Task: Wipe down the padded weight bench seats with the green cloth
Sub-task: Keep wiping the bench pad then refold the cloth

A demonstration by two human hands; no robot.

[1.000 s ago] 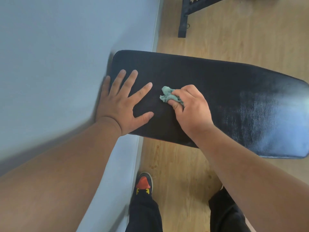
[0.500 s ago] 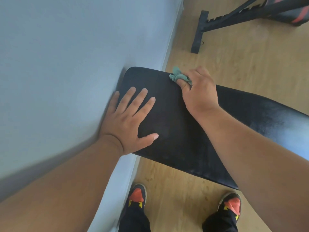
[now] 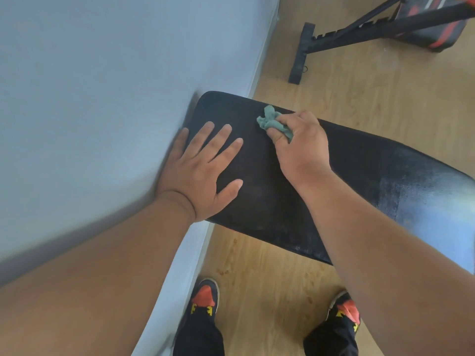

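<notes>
The right hand (image 3: 299, 147) has its fingers curled around the bunched green cloth (image 3: 273, 122), pressing it onto the black padded bench seat (image 3: 359, 181) near that pad's far edge, close to its wall-side end. The left hand (image 3: 203, 173) lies flat on the same pad, fingers straight and spread (thumb pointing toward the right hand), just beside the cloth and at the pad's end nearest the pale blue wall (image 3: 102, 86). Beyond the pad's far edge, on the wooden floor (image 3: 270, 273), stands a second bench (image 3: 385, 27) with a black frame and red-striped padding. Below the pad's near edge are two shoes (image 3: 205, 296) with orange toes.
</notes>
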